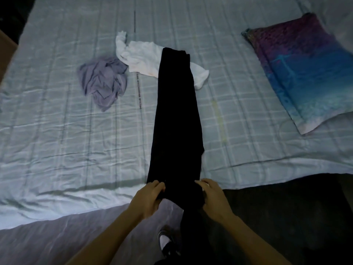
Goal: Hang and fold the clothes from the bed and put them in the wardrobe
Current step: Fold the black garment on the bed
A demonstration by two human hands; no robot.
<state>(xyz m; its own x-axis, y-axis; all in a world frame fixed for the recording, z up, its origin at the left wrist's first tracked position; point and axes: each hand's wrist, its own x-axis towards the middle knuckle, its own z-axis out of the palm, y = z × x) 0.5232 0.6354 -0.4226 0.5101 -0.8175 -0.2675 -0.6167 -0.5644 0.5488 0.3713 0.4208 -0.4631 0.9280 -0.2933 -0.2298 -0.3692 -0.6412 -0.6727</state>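
Black trousers (175, 115) lie lengthwise on the checked bed (57, 140), far end over a white shirt (141, 58), near end past the mattress edge. Bare sheet either side; crumpled lilac garment (104, 81) and pillow (303, 73) well apart. Left hand (148, 196) and right hand (214, 196), fingers curled, grip the near end's sides.

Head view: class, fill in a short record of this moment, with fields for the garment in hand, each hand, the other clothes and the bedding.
Garment in hand: black trousers, laid lengthwise on the sheet, far end over the white shirt
Left hand: grips the trousers' near end
Right hand: grips the same end
Other clothes: white shirt, crumpled grey top beside it
Bedding: checked sheet, colourful pillow
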